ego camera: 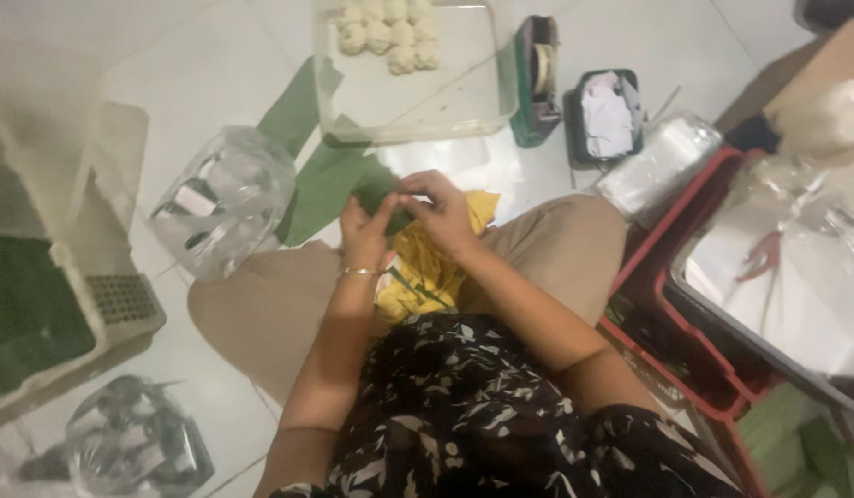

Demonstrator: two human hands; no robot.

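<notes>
Green leaf strip (339, 184) runs up-left toward the tray (487, 92), pinched by fingers of both hands (404, 217).

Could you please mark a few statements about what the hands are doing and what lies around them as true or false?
1. Both hands, left hand and right hand, pinch a green leaf. True.
2. The clear tray holds pale dough balls. True.
3. The yellow cloth lies inside the tray. False: it lies on the lap.
4. The gold bracelet is on the right wrist. False: the left.
</notes>
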